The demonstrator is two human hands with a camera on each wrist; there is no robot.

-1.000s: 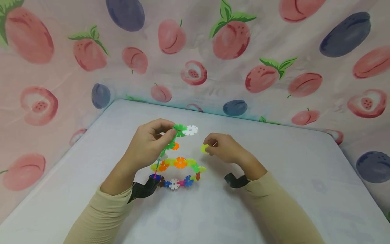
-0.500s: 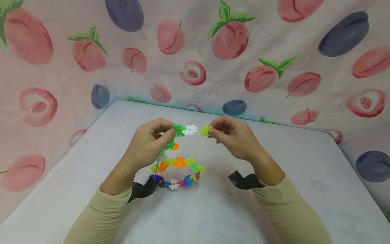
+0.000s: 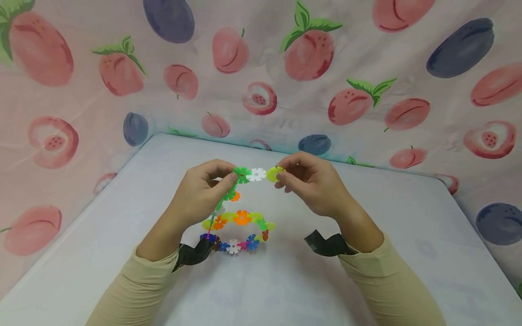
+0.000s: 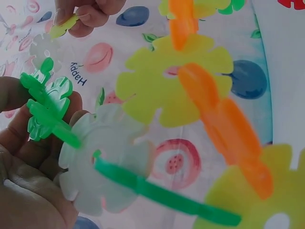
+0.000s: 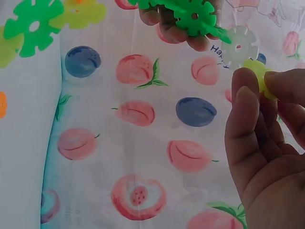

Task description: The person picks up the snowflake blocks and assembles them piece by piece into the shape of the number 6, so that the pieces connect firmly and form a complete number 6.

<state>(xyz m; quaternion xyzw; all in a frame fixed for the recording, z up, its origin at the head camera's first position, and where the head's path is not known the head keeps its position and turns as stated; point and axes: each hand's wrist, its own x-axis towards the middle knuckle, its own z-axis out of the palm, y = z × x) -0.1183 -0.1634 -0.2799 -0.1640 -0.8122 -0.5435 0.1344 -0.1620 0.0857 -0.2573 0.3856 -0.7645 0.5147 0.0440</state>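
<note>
- Left hand (image 3: 200, 194) fingers pinch the green disc (image 3: 242, 174) atop the snowflake-disc chain (image 3: 238, 226), raised over the worktop (image 3: 408, 235);
- right hand (image 3: 314, 183) fingers pinch a yellow disc (image 3: 272, 174) against the white disc (image 3: 257, 174).

What you cannot make out

Your right hand (image 3: 311, 183) covers most of the yellow-green plastic snowflake disc (image 3: 272, 174), so its meeting with the white snowflake disc (image 3: 257, 174) stays unclear; your left hand (image 3: 200, 194) hides part of the multicoloured snowflake-disc chain (image 3: 238, 226), whose close discs blur in your left wrist view.
</note>
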